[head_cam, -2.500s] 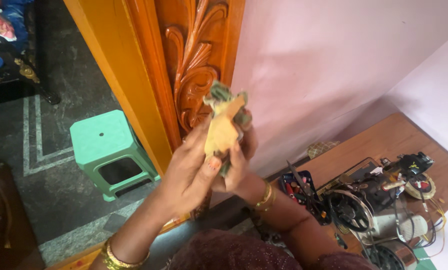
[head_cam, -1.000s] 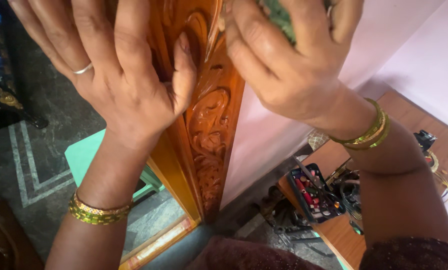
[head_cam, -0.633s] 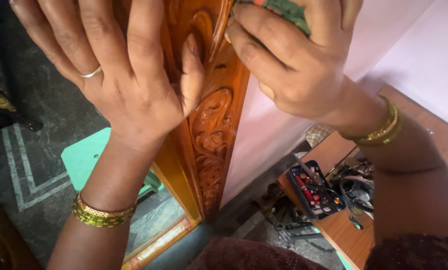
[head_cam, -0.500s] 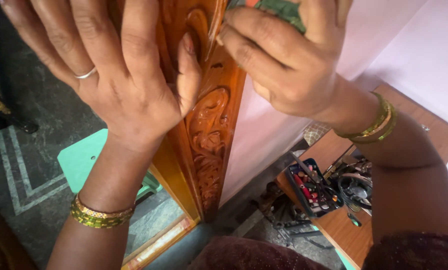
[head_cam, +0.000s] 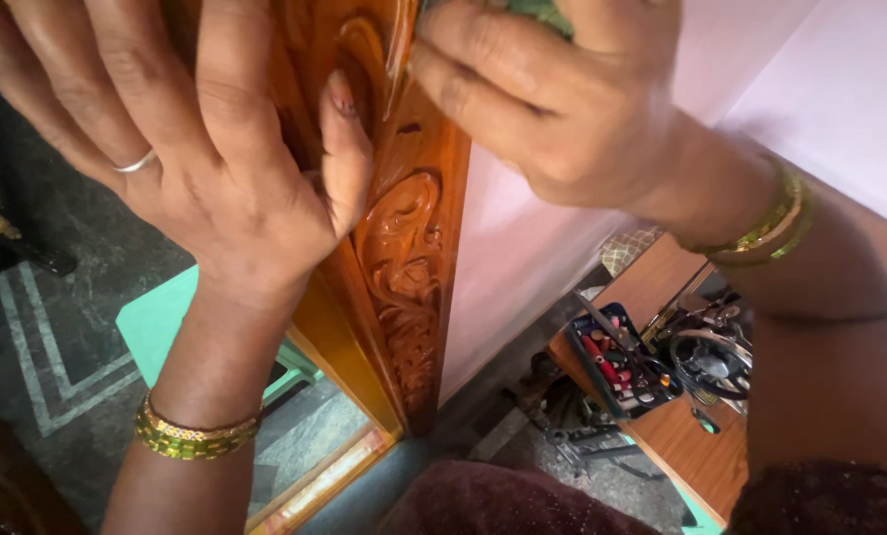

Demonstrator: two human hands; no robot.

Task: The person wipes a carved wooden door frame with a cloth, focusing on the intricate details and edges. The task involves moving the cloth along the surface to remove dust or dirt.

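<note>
- Green, crumpled cloth shows only as a small patch at the top edge, bunched inside the right hand, whose fingers curl tightly around it and press it against the carved orange-brown wooden door frame.
- Spread flat, the left hand lies open on the same frame to the left of the carving, its thumb resting along a raised leaf scroll and a thin silver ring on one finger.
- Gold-and-green bangles circle the left wrist, and a like pair of gold bangles sits on the right wrist.
- Both hands and forearms fill the upper view and hide most of the upper carving; the right forearm also covers part of what lies behind it.
- Beside the frame on the right runs a pale pink wall.
- Below the left arm, a mint-green plastic stool stands on a dark stone floor with pale inlaid lines.
- At the lower right, a brown wooden table carries a black sewing machine and a dark blue tray of small sewing tools.
</note>
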